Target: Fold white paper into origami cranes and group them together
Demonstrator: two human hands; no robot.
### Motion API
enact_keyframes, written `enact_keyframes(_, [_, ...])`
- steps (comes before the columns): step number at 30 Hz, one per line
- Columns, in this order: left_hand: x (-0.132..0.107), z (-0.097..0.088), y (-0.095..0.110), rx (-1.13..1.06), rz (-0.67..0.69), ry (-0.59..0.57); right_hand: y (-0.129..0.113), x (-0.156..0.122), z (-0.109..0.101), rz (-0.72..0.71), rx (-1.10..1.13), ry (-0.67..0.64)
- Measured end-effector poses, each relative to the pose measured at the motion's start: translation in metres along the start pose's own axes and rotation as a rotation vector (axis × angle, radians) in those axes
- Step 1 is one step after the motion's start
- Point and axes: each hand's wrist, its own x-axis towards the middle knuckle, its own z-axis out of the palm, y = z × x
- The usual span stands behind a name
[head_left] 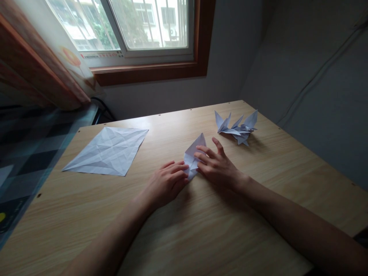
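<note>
A partly folded white paper piece (pixel 194 151) lies on the wooden table (pixel 201 230) near the middle. My left hand (pixel 166 182) presses its fingertips together on the paper's near left edge. My right hand (pixel 217 165) lies on the paper's right side, fingers curled onto it and thumb raised. The lower part of the paper is hidden under my fingers.
A creased, unfolded white square sheet (pixel 107 150) lies flat at the table's left. Finished white paper cranes (pixel 237 126) stand at the far right. A window (pixel 129 27) and a curtain (pixel 43 65) are behind, and a checked bed cover (pixel 25 153) is at the left.
</note>
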Motion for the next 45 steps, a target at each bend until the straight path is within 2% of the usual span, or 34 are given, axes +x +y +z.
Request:
enact_keyframes(4, [0.0, 0.002, -0.002, 0.003, 0.005, -0.002, -0.005, 0.003, 0.004, 0.077, 0.032, 0.055])
enact_keyframes(9, [0.0, 0.002, -0.001, 0.083, 0.069, -0.009, -0.009, 0.001, 0.005, 0.308, 0.12, 0.096])
enact_keyframes(12, [-0.001, 0.003, 0.0, 0.123, 0.076, -0.007, -0.003, -0.005, 0.007, 0.423, 0.28, 0.159])
enact_keyframes(15, [-0.001, 0.004, -0.001, 0.13, 0.086, -0.007, 0.006, -0.009, 0.013, 0.592, 0.582, 0.277])
enact_keyframes(17, [-0.001, 0.005, -0.001, 0.13, 0.089, -0.002, 0.011, -0.008, 0.018, 0.7, 0.818, 0.242])
enact_keyframes(19, [-0.001, 0.005, -0.002, 0.129, 0.092, 0.001, 0.013, -0.005, 0.023, 0.776, 1.004, 0.137])
enact_keyframes(21, [-0.001, 0.004, -0.002, 0.132, 0.101, 0.0, 0.012, -0.001, 0.025, 0.845, 1.114, 0.093])
enact_keyframes(23, [-0.001, 0.004, -0.001, 0.138, 0.106, -0.009, 0.01, 0.002, 0.025, 0.899, 1.133, 0.097])
enact_keyframes(28, [-0.001, 0.003, 0.003, 0.159, 0.102, -0.038, 0.006, 0.007, 0.018, 0.859, 0.923, 0.042])
enact_keyframes(34, [0.001, 0.004, 0.007, 0.138, 0.101, -0.126, 0.005, 0.007, 0.016, 0.778, 0.799, -0.007])
enact_keyframes(41, [0.001, 0.003, 0.009, 0.119, 0.068, -0.175, 0.005, 0.008, 0.017, 0.796, 0.786, -0.043])
enact_keyframes(45, [0.002, 0.001, 0.012, 0.105, 0.065, -0.202, 0.006, 0.008, 0.02, 0.845, 0.902, 0.043])
